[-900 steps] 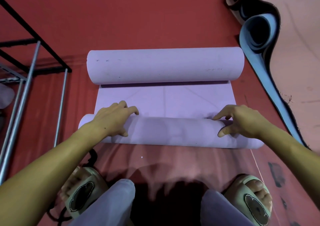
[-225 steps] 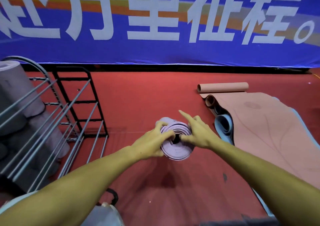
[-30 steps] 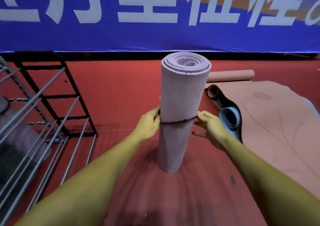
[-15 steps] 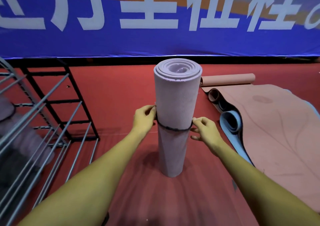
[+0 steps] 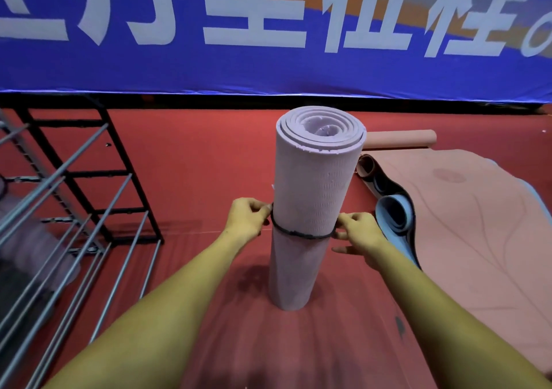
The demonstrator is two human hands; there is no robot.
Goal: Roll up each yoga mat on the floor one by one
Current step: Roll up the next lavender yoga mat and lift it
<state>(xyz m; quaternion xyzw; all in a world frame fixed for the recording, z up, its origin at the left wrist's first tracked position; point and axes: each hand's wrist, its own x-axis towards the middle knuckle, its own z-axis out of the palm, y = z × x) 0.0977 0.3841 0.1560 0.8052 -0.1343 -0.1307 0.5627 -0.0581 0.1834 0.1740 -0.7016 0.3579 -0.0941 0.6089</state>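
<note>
A rolled lilac yoga mat (image 5: 313, 179) stands upright on the red floor (image 5: 209, 164) in front of me. A thin black band (image 5: 301, 234) circles it about halfway up. My left hand (image 5: 246, 220) pinches the band at the roll's left side. My right hand (image 5: 357, 230) pinches it at the right side. To the right a pink mat (image 5: 466, 224) lies spread out, its far end curled (image 5: 400, 139), over a blue and black mat (image 5: 394, 218) whose near edge is curled up.
A black and grey metal rack (image 5: 74, 209) stands at the left with rolled mats (image 5: 27, 254) blurred behind its bars. A blue banner (image 5: 268, 30) with white characters runs along the back wall.
Over the last second the black band has slid a little lower on the upright roll, tilting from level to sagging in front, with both hands staying at its sides.
</note>
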